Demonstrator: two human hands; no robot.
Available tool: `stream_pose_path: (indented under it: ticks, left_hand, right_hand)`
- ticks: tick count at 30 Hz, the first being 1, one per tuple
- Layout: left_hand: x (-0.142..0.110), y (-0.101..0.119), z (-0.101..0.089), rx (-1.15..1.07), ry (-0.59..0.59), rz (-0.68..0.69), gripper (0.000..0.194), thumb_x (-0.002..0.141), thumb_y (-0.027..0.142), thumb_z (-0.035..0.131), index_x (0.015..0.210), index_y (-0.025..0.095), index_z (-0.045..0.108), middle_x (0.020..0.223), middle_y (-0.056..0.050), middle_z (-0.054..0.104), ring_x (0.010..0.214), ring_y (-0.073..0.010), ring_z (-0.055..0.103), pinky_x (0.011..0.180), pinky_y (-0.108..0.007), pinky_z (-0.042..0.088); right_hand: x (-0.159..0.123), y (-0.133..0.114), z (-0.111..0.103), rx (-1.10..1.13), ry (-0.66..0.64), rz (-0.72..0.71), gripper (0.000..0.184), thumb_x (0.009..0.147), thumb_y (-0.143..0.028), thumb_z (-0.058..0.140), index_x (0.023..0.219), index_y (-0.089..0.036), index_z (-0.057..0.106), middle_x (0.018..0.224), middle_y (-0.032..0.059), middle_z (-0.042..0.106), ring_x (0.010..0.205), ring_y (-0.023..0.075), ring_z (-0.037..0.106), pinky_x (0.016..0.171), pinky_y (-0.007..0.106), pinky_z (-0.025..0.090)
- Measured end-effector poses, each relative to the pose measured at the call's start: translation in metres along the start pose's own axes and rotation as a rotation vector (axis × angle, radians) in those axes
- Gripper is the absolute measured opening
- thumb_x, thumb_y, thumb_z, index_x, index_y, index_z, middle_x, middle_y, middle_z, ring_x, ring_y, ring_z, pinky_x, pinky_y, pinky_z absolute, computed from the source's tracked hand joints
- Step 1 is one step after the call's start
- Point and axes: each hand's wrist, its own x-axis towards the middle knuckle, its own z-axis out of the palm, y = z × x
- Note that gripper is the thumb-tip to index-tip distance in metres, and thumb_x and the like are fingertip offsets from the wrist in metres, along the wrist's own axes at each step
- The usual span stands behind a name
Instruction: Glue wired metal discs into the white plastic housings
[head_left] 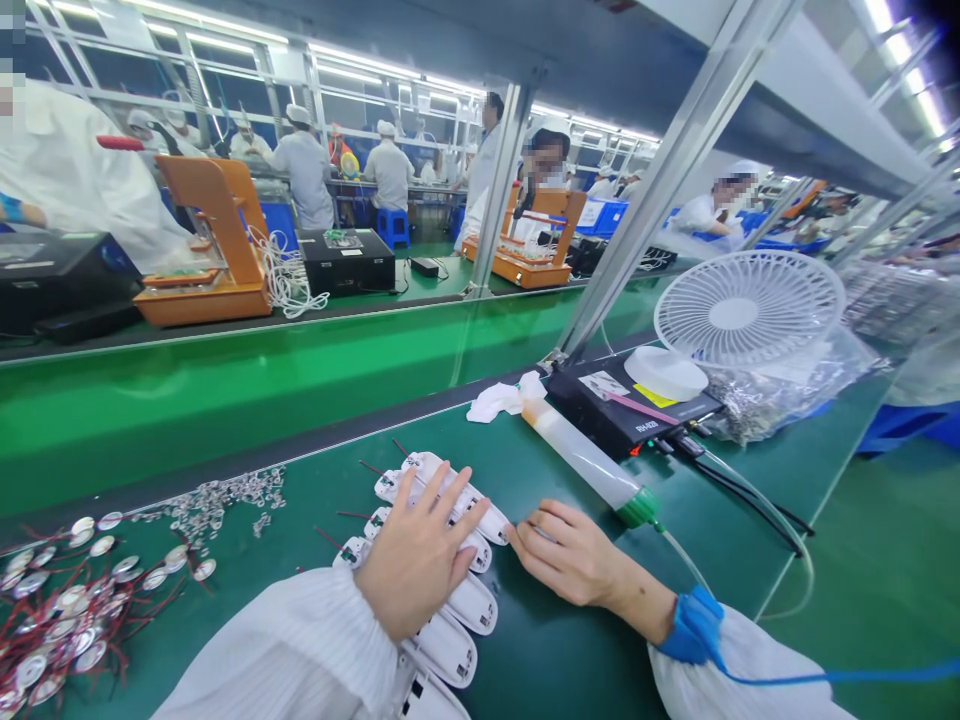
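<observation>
Several white plastic housings (pixel 472 603) lie side by side in a slanting row on the green bench, with small circuit boards and thin red wires at their far-left ends. My left hand (pixel 416 555) lies over the upper part of the row, fingers spread, palm down, hiding the middles of some housings. To its right, my right hand (pixel 566 550) is closed, its fingers curled together and their tips at the rounded right end of an upper housing. Whatever those fingertips may pinch is hidden. A blue wrist strap (pixel 691 625) with a cord circles my right wrist.
Round metal discs with red wires (pixel 71 610) and small clear parts (pixel 225 505) lie left. Behind my right hand are a glue syringe (pixel 585 455), white tissue (pixel 495 400), a black controller (pixel 637 400) and a white fan (pixel 750 310). Orange fixtures (pixel 214 240) and co-workers are beyond.
</observation>
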Motion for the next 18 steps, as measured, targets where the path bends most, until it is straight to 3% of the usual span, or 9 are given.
stream_pose_path:
  ticks: [11,18]
  left_hand:
    - [-0.0013,-0.0003,0.0023,0.015,-0.002,0.006,0.041,0.094,0.040,0.036,0.133,0.027,0.040,0.143,-0.008,0.035,0.131,-0.0313,0.030,0.102,-0.059,0.027]
    - [-0.0002,0.0005,0.0000,0.016,-0.031,0.003,0.041,0.094,0.041,0.036,0.133,0.027,0.040,0.143,-0.008,0.035,0.131,-0.0319,0.029,0.102,-0.060,0.027]
  right_hand:
    - [0.0005,-0.0014,0.0036,-0.009,-0.030,-0.025,0.031,0.088,-0.004,0.040,0.069,-0.012,0.063,0.066,0.0045,0.055,0.062,0.0157,0.046,0.060,0.032,0.039]
    - [0.0001,0.0023,-0.0031,-0.023,-0.061,-0.044,0.032,0.090,-0.004,0.036,0.077,-0.010,0.065,0.074,0.0067,0.059,0.069,0.0170,0.049,0.064,0.033,0.040]
